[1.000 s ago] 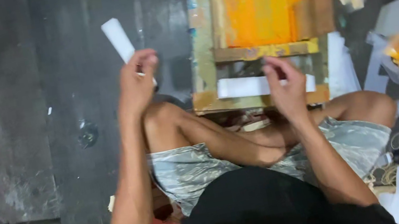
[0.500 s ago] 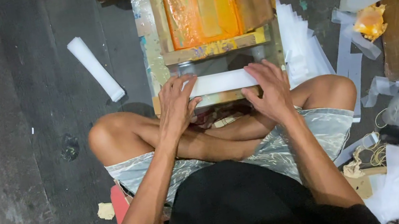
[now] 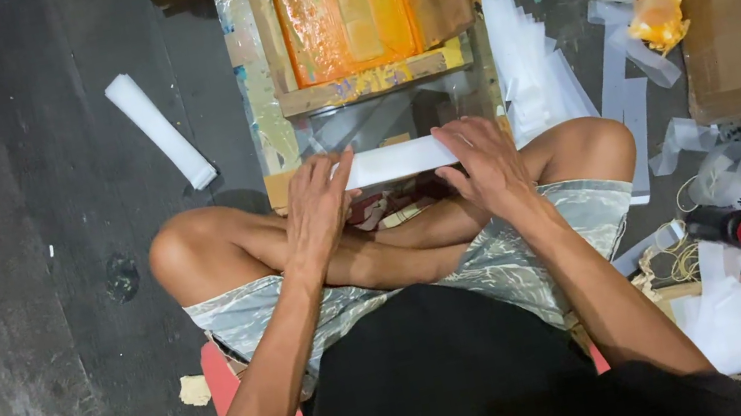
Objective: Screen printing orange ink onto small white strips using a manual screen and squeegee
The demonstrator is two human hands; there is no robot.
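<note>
Still, both hands pressed flat on white strip, apparently unmoved; fingers spread.

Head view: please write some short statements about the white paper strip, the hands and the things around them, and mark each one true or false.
1. Both hands, left hand and right hand, press on the flat white paper strip. True.
2. The wooden frame with the orange screen lies behind the person. False: it lies in front, beyond the strip.
3. A rolled white paper tube lies on the dark floor to the person's left. True.
4. The dark bottle with the red cap stands upright between the hands. False: it lies on its side at the person's right.
</note>
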